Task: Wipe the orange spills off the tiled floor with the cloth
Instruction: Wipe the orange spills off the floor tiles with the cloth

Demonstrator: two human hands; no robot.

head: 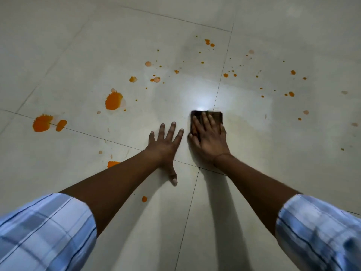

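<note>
A dark folded cloth [215, 117] lies flat on the pale tiled floor [254, 173] near the middle. My right hand [208, 136] presses on it with straight fingers and covers most of it. My left hand [166, 145] rests flat on the bare tile just left of the cloth, fingers spread. Big orange spills lie to the left: one blot [113, 101], a pair [42, 123] at the far left, and one [112, 164] partly hidden by my left forearm. Several small orange drops [291, 93] dot the tiles beyond and to the right.
A bright light reflection [201, 94] shines on the tile just beyond the cloth. Dark grout lines [222, 71] cross the floor. A small orange drop [144, 199] sits between my forearms. My plaid sleeves fill the bottom corners.
</note>
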